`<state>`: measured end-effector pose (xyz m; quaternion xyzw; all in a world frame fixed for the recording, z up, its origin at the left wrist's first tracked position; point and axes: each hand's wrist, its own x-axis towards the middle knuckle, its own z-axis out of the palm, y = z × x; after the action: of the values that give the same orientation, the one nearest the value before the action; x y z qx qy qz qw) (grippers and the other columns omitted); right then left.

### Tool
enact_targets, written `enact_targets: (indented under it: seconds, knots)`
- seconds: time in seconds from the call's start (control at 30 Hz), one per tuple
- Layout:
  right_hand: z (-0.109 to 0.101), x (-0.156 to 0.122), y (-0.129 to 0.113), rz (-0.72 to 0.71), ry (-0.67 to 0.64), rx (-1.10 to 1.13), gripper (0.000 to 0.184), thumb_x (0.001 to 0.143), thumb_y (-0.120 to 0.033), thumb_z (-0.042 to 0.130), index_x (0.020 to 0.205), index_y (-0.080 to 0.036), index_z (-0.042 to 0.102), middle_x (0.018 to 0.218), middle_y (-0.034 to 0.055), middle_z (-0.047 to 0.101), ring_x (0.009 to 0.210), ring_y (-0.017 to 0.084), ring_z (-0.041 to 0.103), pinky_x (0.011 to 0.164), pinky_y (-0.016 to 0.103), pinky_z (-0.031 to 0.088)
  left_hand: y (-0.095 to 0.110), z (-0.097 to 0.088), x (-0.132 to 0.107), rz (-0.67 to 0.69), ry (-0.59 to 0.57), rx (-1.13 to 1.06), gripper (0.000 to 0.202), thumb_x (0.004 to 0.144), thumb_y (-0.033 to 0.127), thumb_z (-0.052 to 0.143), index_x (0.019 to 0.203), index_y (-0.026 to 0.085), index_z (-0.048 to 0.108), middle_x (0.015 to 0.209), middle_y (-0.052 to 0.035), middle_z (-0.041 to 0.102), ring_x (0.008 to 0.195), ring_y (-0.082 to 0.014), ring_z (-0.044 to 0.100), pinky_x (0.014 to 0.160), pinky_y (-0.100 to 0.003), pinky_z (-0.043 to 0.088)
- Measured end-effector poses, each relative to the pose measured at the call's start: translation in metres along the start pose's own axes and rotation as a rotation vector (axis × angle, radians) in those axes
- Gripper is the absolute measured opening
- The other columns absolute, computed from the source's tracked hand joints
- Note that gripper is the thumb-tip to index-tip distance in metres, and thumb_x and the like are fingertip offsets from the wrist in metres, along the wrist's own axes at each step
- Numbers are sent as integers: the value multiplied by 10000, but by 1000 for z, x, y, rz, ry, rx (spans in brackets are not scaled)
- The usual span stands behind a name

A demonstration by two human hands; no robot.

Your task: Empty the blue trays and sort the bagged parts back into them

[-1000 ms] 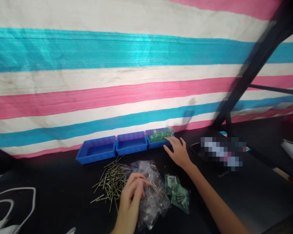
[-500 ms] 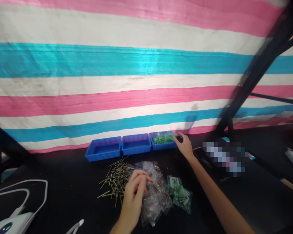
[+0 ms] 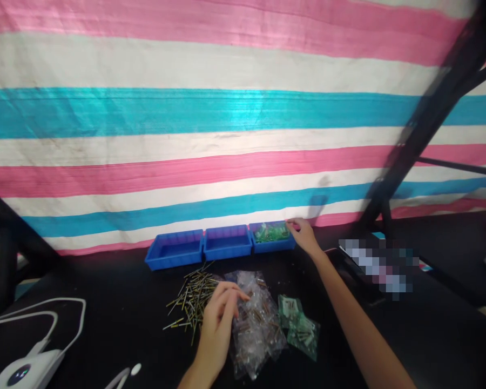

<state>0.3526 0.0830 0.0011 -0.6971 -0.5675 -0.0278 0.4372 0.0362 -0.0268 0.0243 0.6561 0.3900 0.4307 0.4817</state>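
Note:
My left hand point(image 3: 217, 317) rests on a pile of clear plastic bags point(image 3: 256, 324), its fingers curled together beside a heap of loose brass pins point(image 3: 192, 300). What those fingers pinch is too small to see. My right hand point(image 3: 303, 234) reaches to the far right corner of the rightmost blue tray point(image 3: 272, 244), fingers bent onto its rim by the green bags point(image 3: 272, 232) inside. Two more blue trays point(image 3: 200, 246) stand empty to the left. Green bags of parts point(image 3: 299, 327) lie near my right forearm.
A striped pink, white and blue tarp point(image 3: 210, 135) hangs right behind the trays. A dark metal frame post point(image 3: 421, 129) slants on the right. A white device with cable point(image 3: 28, 362) sits at the lower left. A blurred item point(image 3: 378, 265) lies right of the trays.
My right hand has moved from the near side of the rightmost tray to its far right corner. The view has tilted down slightly. My left hand stays on the clear bags.

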Motion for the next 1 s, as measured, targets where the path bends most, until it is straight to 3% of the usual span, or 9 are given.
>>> enact_targets:
  seconds: [0.13, 0.27, 0.37, 0.47, 0.67, 0.87, 1.0]
  knots:
    - [-4, 1, -10, -31, -35, -50, 245, 781, -320, 509, 935, -204, 660, 996, 66, 633, 973, 240, 537, 855, 402, 398, -4, 2, 1, -16, -14, 27, 378, 877, 386, 390, 751, 162, 667, 906, -61, 539, 579, -105, 472, 474, -221, 366]
    - [-10, 1, -37, -142, -60, -104, 295, 820, -302, 478, 1069, -231, 622, 1125, 62, 597, 1055, 244, 501, 914, 412, 359, -4, 2, 1, -1, 7, 33, 368, 872, 382, 402, 744, 167, 672, 909, -70, 563, 612, -124, 499, 483, -227, 385]
    - [-7, -4, -62, -317, -189, -98, 298, 870, -319, 424, 1099, -274, 610, 1238, 23, 550, 1137, 217, 465, 944, 392, 341, -4, 2, 1, 17, 29, 30, 362, 862, 385, 416, 725, 173, 676, 894, -74, 588, 631, -141, 516, 501, -237, 410]
    - [3, -13, -77, -393, -323, -179, 295, 890, -326, 398, 1074, -289, 626, 1277, 3, 533, 1203, 222, 422, 963, 424, 307, -4, 0, 3, 13, 27, 43, 367, 857, 395, 419, 713, 174, 673, 887, -76, 595, 654, -153, 529, 518, -243, 422]
    - [13, -22, -74, -338, -397, -289, 291, 886, -355, 416, 986, -259, 672, 1088, 24, 662, 1182, 243, 462, 1009, 498, 221, -4, -4, 5, -2, 11, 55, 372, 872, 380, 394, 721, 168, 661, 908, -70, 570, 712, -161, 535, 533, -241, 418]
    - [12, -25, -79, -294, -489, -342, 324, 882, -409, 412, 1002, -263, 675, 1124, 53, 644, 1207, 258, 446, 1026, 549, 182, -5, -3, 4, -37, -10, 50, 366, 873, 383, 391, 721, 169, 646, 909, -72, 552, 715, -163, 524, 507, -231, 396]
    - [5, -19, -78, -283, -548, -276, 326, 891, -436, 382, 1006, -320, 664, 1148, 15, 630, 1199, 247, 456, 1027, 568, 172, -7, -3, 5, -53, -19, 61, 365, 870, 397, 390, 738, 165, 639, 907, -70, 532, 708, -158, 518, 491, -224, 382]
